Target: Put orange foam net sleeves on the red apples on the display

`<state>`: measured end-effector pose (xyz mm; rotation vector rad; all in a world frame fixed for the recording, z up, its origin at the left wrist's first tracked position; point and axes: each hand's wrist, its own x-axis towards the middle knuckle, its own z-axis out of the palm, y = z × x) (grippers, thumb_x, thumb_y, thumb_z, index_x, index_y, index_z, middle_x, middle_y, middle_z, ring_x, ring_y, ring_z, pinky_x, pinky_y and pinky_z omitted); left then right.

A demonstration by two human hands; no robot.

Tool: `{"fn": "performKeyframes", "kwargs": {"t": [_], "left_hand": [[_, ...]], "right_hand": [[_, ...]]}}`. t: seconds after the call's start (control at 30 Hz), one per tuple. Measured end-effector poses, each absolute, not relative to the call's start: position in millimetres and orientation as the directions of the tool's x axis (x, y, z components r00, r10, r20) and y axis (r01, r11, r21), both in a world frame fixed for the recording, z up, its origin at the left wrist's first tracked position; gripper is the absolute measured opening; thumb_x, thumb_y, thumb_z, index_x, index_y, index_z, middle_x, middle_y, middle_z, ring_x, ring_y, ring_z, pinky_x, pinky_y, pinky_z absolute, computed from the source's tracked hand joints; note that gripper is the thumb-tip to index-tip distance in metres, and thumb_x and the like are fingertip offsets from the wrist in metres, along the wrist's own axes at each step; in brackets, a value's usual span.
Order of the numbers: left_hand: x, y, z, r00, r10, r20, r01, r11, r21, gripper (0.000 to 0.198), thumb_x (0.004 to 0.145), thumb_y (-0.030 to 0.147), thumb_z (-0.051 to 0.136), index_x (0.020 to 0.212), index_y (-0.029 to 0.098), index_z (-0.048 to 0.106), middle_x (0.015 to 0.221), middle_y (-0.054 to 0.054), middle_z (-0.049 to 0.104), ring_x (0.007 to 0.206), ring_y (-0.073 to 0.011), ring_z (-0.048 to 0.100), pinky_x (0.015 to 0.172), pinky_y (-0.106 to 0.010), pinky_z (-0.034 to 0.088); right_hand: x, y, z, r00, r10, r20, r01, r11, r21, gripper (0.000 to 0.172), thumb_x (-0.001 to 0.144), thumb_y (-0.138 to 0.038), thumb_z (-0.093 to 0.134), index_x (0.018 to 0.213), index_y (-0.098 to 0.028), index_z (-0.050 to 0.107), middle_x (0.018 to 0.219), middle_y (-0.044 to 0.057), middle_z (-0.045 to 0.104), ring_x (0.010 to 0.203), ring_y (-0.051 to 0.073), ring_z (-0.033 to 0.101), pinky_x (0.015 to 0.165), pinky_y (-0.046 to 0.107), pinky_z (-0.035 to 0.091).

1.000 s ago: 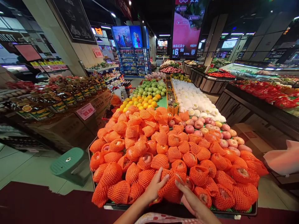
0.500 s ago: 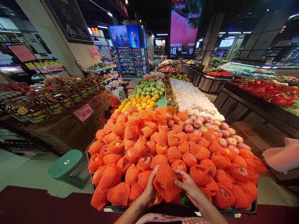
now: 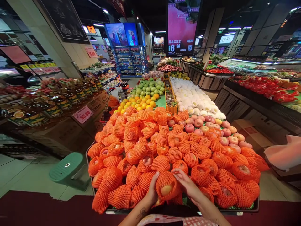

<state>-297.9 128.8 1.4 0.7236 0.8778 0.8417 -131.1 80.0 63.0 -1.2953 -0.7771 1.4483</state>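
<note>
Left hand (image 3: 152,191): clamped on one round fruit in an orange foam net sleeve (image 3: 166,185), fingers and thumb around its left side. Sleeve's open end faces the camera, pale yellow skin showing through.

Right hand (image 3: 189,185): fingers extended and loosely curved, not wrapped around the fruit. Fingertips at the sleeve's upper right; can't tell if they're touching. Hands apart, fruit between them.

Fruit position: front edge of the display, about mid-width, in front of a big heap of orange-netted fruit (image 3: 134,153). Heap sits in a wide display tray with a dark rim (image 3: 254,209). Red-and-white checked cloth (image 3: 195,221) below, between the forearms.

Behind the heap, right side: bare red-and-yellow apples (image 3: 189,128), then fruit in white foam nets (image 3: 192,97). Left side: round yellow-orange fruit (image 3: 141,102), green round fruit (image 3: 150,88) behind that. Narrow orange-sided planter box (image 3: 171,108) runs between the two sides.

Further out: green plastic stool (image 3: 68,166) on the floor left of the tray, amber bottles (image 3: 51,108) with a pink 55.80 price card (image 3: 82,114) beyond. Tall hanging screen (image 3: 181,28) up top reads 6.98.
</note>
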Motion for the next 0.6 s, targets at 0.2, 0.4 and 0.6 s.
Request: {"fn": "performKeyframes", "kwargs": {"t": [0.2,0.4,0.6], "left_hand": [[-303,130,23,0.282,0.899,-0.335,-0.216,0.399,0.891,0.060,0.064,0.066,0.074,0.103,0.021,0.069,0.128,-0.013,0.069,0.138,-0.0367,0.047,0.122,-0.047,0.029],[-303,129,15,0.331,0.897,-0.292,-0.011,0.314,0.950,0.050,0.076,0.056,0.069,0.109,0.019,0.068,0.130,-0.016,0.066,0.137,-0.0369,0.047,0.122,-0.046,0.025],[-297,138,12,0.210,0.936,-0.282,-0.035,0.295,0.955,0.027,0.080,0.048,0.067,0.090,0.022,0.066,0.117,-0.013,0.068,0.127,-0.0336,0.051,0.111,-0.041,0.035]], "right_hand": [[-134,68,61,0.027,0.933,-0.358,-0.384,-0.321,-0.866,0.054,0.068,-0.063,0.079,0.102,-0.020,0.079,0.120,0.013,0.075,0.125,0.034,0.062,0.113,0.052,0.040],[-143,55,57,0.019,0.946,-0.324,-0.369,-0.295,-0.882,0.061,0.066,-0.055,0.087,0.117,-0.025,0.073,0.127,0.010,0.071,0.126,0.031,0.060,0.114,0.048,0.040],[-141,63,67,0.089,0.924,-0.373,-0.346,-0.322,-0.881,0.065,0.058,-0.044,0.092,0.117,-0.028,0.070,0.127,0.007,0.071,0.125,0.032,0.060,0.113,0.049,0.040]]}}
